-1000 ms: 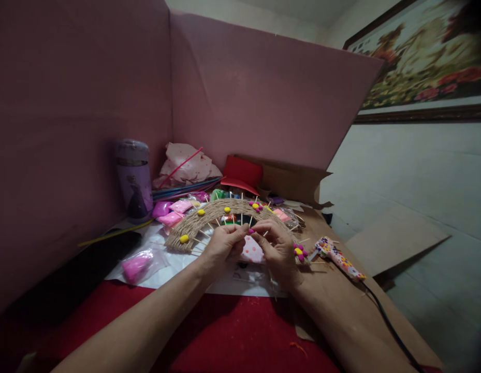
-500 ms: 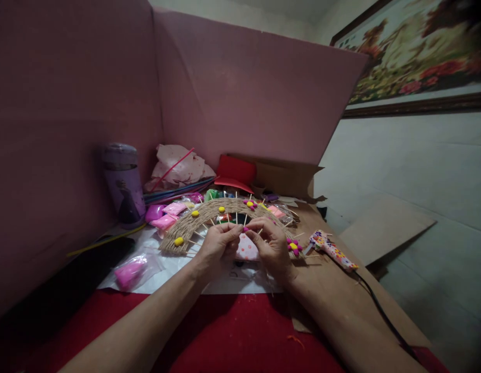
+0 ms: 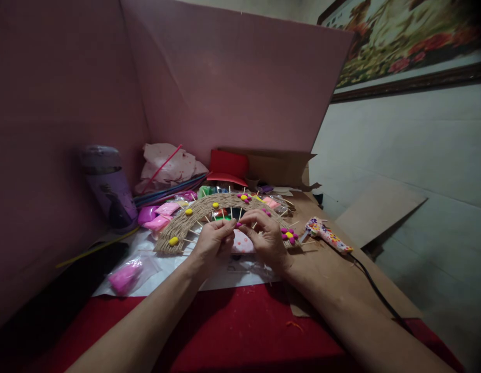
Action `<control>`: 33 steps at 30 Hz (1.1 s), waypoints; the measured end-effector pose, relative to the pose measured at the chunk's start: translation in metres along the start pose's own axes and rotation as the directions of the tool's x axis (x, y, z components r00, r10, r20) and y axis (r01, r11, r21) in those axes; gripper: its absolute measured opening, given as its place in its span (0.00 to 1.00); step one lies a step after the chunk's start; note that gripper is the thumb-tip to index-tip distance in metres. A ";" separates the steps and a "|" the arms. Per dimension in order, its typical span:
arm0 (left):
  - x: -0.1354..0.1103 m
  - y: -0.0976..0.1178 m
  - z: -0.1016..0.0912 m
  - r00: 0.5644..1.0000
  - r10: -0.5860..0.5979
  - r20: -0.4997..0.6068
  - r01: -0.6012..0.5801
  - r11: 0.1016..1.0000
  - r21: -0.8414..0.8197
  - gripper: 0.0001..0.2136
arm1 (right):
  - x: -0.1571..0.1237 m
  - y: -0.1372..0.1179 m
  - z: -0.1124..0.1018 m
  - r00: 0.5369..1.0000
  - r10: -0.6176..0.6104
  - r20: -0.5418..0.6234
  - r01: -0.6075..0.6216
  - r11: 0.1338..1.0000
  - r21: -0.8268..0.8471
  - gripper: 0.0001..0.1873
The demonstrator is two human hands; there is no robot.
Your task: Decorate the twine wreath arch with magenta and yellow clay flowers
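Between the fingertips of my left hand (image 3: pixel 217 239) and my right hand (image 3: pixel 263 234) is a small piece of magenta clay (image 3: pixel 239 224). Both hands are closed in a pinch on it. Just behind them lies an arch wound with twine (image 3: pixel 201 208), with thin wooden sticks poking out along both edges. Yellow clay dots (image 3: pixel 173 241) sit on its left half. A magenta-petalled clay flower with a yellow centre (image 3: pixel 289 235) is on its right end, and another flower (image 3: pixel 244 198) is near its top. My right hand hides part of the arch.
A flower-patterned glue gun (image 3: pixel 328 235) with a black cord lies on cardboard at right. Bagged pink clay (image 3: pixel 126 276) rests at front left. A purple tumbler (image 3: pixel 110 191) stands at left. Pink boards (image 3: pixel 232 77) rise behind, near a red folded piece (image 3: pixel 228 165).
The whole view has shifted slightly, so most things appear a little further left. Both hands stay together, pinching the magenta clay; their fingers have moved only slightly.
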State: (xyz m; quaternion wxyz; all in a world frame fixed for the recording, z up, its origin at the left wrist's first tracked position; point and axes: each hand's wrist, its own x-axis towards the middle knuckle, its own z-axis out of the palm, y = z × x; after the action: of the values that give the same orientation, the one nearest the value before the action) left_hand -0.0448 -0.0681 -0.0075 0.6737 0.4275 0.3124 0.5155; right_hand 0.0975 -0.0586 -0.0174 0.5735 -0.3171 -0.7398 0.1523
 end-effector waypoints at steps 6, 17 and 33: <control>-0.001 0.000 0.000 1.000 -0.004 0.016 0.004 1.000 -0.003 0.19 | 0.000 0.001 0.000 1.000 0.014 0.010 -0.014 1.000 0.003 0.03; 0.000 -0.002 0.000 1.000 0.008 0.021 -0.008 1.000 -0.020 0.19 | 0.000 0.000 0.000 1.000 0.002 0.017 -0.002 1.000 -0.012 0.03; 0.000 -0.002 0.000 1.000 0.010 0.019 -0.009 1.000 -0.028 0.20 | 0.000 -0.001 0.000 0.999 0.014 0.033 -0.015 1.000 0.019 0.02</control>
State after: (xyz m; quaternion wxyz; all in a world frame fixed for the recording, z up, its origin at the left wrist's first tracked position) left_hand -0.0440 -0.0684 -0.0091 0.6801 0.4245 0.2966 0.5189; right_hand 0.0969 -0.0591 -0.0168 0.5631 -0.3145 -0.7453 0.1686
